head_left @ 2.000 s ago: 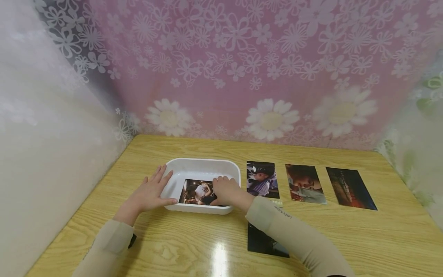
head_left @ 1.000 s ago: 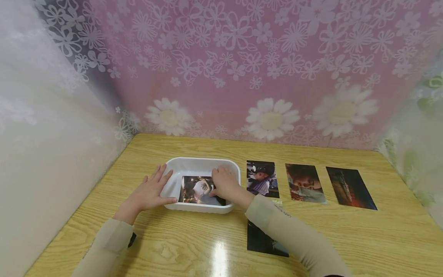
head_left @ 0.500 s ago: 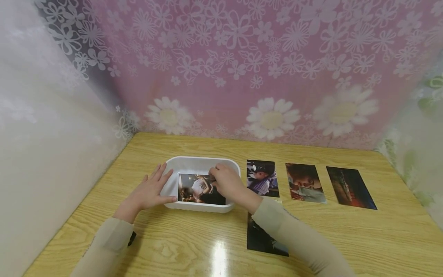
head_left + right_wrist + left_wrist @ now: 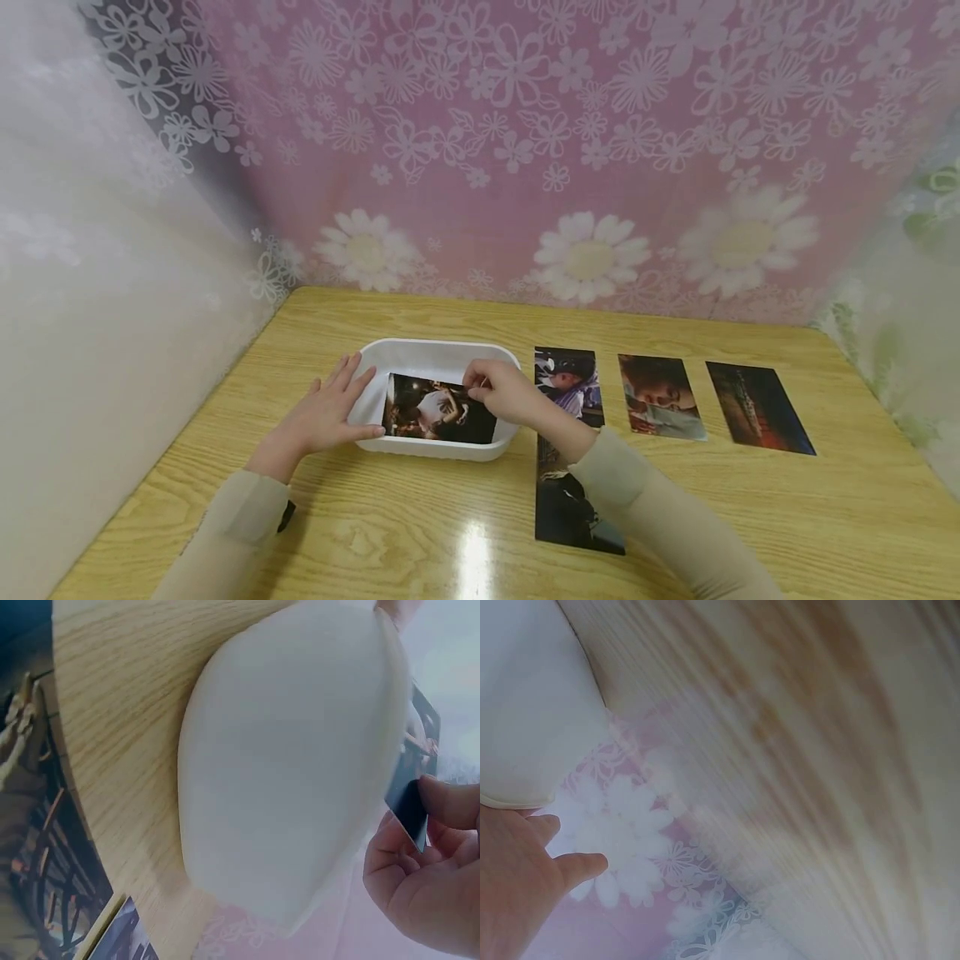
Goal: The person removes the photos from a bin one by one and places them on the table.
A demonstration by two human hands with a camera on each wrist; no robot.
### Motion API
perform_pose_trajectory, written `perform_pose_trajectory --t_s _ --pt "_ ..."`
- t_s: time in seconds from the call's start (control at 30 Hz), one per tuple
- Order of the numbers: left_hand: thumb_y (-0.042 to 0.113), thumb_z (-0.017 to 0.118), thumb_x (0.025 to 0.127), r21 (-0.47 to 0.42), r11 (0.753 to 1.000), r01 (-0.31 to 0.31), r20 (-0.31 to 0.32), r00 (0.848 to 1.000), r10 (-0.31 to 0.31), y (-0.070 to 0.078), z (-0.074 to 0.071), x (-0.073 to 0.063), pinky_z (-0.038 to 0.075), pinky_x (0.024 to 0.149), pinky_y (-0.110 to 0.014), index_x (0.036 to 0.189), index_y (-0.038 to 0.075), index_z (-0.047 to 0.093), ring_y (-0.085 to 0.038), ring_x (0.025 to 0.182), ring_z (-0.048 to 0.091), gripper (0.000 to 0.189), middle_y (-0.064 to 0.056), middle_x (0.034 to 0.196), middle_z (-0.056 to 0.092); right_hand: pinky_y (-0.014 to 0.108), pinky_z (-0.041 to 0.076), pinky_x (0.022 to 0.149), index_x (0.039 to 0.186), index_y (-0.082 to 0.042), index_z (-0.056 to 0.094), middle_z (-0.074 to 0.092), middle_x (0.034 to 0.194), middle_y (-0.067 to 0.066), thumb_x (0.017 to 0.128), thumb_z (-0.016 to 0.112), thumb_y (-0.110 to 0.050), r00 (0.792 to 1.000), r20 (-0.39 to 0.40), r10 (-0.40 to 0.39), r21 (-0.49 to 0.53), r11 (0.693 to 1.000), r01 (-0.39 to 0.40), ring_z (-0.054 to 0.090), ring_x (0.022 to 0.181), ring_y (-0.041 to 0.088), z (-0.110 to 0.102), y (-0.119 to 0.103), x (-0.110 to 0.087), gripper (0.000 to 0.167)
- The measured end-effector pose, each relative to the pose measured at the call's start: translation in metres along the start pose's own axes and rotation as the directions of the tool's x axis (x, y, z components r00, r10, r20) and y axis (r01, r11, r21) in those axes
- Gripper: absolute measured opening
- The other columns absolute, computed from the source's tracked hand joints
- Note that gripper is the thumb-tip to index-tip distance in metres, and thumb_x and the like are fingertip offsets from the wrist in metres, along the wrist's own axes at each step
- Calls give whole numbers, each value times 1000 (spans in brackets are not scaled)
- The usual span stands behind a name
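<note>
My right hand (image 4: 506, 390) pinches the upper right corner of a photo print (image 4: 435, 410), thumb on its face and curled fingers behind, as the right wrist view shows. The print, a dark picture with a figure in white, slants within the white plastic tub (image 4: 438, 451). Its right corner stands above the tub's rim in the right wrist view. With fingers spread and straight, my left hand (image 4: 322, 414) rests on the tub's left end, thumb along the front rim. Only part of the left hand (image 4: 525, 874) appears in the left wrist view, beside the white tub wall (image 4: 532, 705).
Right of the tub lie three photos in a row: one with a dark hat (image 4: 567, 383), a close-up face (image 4: 662, 396) and a dark scene (image 4: 759, 408). Another dark photo (image 4: 566, 508) lies nearer, partly under the right forearm. A patterned wall covering (image 4: 465, 150) closes the back.
The right hand first reached down into the tub over the print; now it has risen and pinches the print's corner, lifting it. The left hand stays where it was.
</note>
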State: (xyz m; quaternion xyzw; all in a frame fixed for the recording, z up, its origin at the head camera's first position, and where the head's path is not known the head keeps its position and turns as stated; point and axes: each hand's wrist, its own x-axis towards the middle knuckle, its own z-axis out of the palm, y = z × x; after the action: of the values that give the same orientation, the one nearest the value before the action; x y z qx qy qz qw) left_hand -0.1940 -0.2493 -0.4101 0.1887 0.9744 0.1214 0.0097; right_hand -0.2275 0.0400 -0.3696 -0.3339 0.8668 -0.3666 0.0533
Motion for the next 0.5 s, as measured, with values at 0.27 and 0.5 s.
perform_pose_trajectory --t_s 0.27,0.5 --pt "66 49 75 10 1000 0 -4 1000 0 -1 0 0 14 92 -66 142 8 19 -34 131 0 93 -17 146 1 29 43 62 91 -1 52 55 88 7 86 53 -1 975 -53 218 261 945 -197 54 76 18 -19 6 -15 5" --pt "65 50 75 25 1000 -2 -12 1000 2 0 0 1 15 91 -66 141 7 21 -36 131 2 93 -18 146 3 28 35 52 91 2 44 46 83 9 86 51 1 949 -29 313 492 831 -259 41 63 18 -42 14 -37 9"
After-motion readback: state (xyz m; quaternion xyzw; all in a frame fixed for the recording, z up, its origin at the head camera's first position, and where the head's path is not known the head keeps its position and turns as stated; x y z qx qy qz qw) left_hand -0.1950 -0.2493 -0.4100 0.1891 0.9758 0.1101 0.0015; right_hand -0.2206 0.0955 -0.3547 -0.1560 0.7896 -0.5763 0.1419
